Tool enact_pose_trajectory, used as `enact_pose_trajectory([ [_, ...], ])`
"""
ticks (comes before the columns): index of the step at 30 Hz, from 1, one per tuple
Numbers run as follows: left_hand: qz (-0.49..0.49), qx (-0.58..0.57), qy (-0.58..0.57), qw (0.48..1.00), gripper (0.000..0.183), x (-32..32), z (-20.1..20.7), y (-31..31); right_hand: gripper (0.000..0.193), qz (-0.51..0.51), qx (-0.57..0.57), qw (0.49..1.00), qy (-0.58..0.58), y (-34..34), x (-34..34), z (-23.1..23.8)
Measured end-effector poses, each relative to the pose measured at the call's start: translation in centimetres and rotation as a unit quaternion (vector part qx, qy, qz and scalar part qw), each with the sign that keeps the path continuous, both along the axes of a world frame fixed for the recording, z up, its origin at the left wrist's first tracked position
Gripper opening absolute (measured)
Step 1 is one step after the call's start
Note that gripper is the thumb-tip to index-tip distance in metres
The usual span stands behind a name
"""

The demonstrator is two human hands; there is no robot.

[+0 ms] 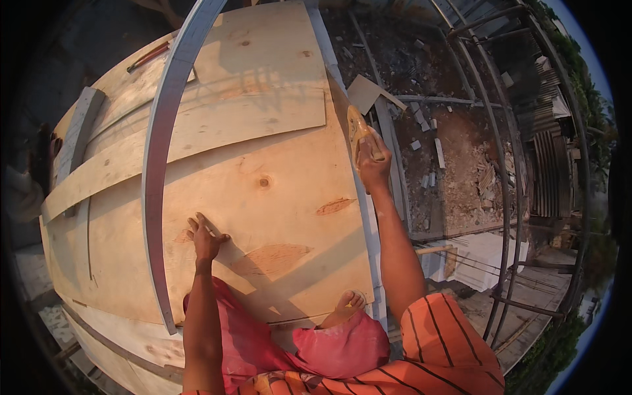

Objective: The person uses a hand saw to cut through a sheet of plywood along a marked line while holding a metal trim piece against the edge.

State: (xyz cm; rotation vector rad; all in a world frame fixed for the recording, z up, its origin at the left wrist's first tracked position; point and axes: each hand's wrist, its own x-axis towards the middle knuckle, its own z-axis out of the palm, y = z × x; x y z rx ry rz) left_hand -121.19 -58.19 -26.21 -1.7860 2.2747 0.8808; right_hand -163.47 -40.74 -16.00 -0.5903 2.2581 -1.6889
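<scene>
My left hand (208, 241) rests on a large plywood sheet (296, 151) with its fingers spread and nothing in them. At the sheet's right edge my right hand (375, 168) is closed around a yellow hand tool (357, 126). The tool tapers toward its far end and has a grip at the near end; I cannot make out its kind or its working edge. A narrower plywood strip (263, 122) lies across the sheet beyond my left hand. My bare foot (351, 301) is on the sheet's near right part.
A long metal bar (160, 145) curves across the view, left of my left hand. A timber piece (81, 125) lies at the far left. Beyond the right edge the ground drops lower, with rubble (438, 151), scaffold poles (503, 164) and corrugated sheets (552, 171).
</scene>
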Motion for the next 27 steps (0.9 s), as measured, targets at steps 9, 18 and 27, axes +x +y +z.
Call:
enact_pose_trajectory([
  [9, 0.005, -0.005, -0.005, 1.000, 0.115, 2.8, 0.6, -1.1, 0.041, 0.053, 0.001, 0.998, -0.020, 9.8, 8.4, 4.6],
  [18, -0.042, -0.027, 0.000, 0.999, 0.111, 0.6, -0.7, -1.3, 0.040, 0.004, -0.006, 1.000, 0.028, -0.3, 1.7, 0.5],
  [27, -0.047, -0.036, -0.036, 0.998, 0.111, 3.3, -0.3, -1.7, 0.044, 0.060, -0.007, 0.995, 0.079, 13.4, 12.2, 4.8],
])
